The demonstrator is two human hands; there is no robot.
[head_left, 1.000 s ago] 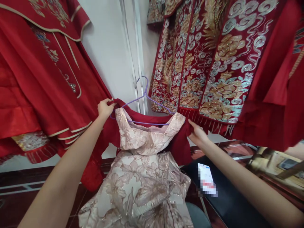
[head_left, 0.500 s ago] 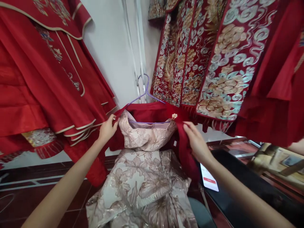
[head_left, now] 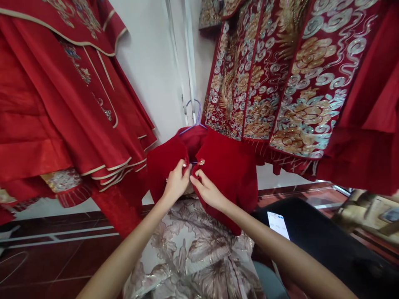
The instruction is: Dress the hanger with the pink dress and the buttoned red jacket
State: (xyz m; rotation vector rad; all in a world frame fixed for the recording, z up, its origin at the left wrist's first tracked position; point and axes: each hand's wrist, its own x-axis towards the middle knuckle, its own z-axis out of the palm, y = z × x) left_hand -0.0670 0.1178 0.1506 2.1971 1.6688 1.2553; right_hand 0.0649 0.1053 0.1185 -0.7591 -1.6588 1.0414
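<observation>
A red jacket (head_left: 227, 170) hangs on a purple hanger (head_left: 197, 121), over a pale floral brocade dress (head_left: 190, 249). My left hand (head_left: 178, 179) pinches the jacket's left front edge. My right hand (head_left: 206, 189) grips the opposite front edge, just below a gold flower-shaped button (head_left: 201, 162). The two hands are close together at the middle of the chest, with a narrow gap between the edges. Both fronts now cover most of the dress's bodice; its skirt shows below my wrists.
Red garments with cream piping (head_left: 93, 112) hang at the left. An embroidered red garment (head_left: 264, 83) hangs at the right. A phone with a lit screen (head_left: 278, 225) lies on a black surface (head_left: 324, 245). Behind the hanger runs a white metal upright (head_left: 188, 54).
My hands have moved inward, drawing the jacket's two front edges together over the bodice. The phone's screen shows a different page.
</observation>
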